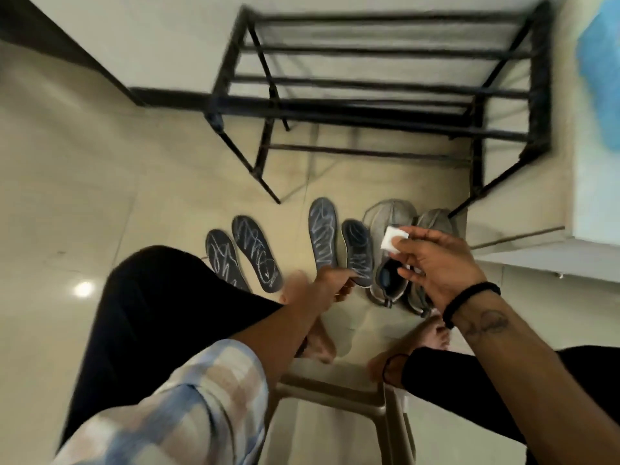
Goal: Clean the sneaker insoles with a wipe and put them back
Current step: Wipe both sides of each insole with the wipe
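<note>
Insoles: four dark ones on the tiled floor (84, 196), all marked with white scribbles. Two lie side by side at about 9 o'clock of the sneakers, the left pair of insoles (243, 255), partly hidden behind a black trouser knee (161, 297). Third insole (322, 238) and fourth insole (358, 251) lie next to each other, just left of the shoes.

Left hand (330, 283) reaches down to the heel end of the fourth insole, fingers curled at its edge; looks like a pinch, but motion blur means I cannot tell for sure that it holds. Sleeve on that arm is checked.

Right hand (436, 263) hovers over the sneakers, thumb and fingertips pinching a small folded white wipe (393, 239). Black band on that wrist.

Grey sneakers (391, 216) stand side by side at 3 o'clock of the insoles, toes pointing away towards the rack; the right hand covers much of the right shoe. Left shoe's opening is dark, contents unclear.

Black metal shoe rack (369, 105) stands at 12 o'clock, against the wall, its front legs close to the shoe toes. Bare feet rest on the floor at 6 o'clock of the shoes, above a beige stool frame (335, 394). Blue patch on the white surface at far right, blurred.
</note>
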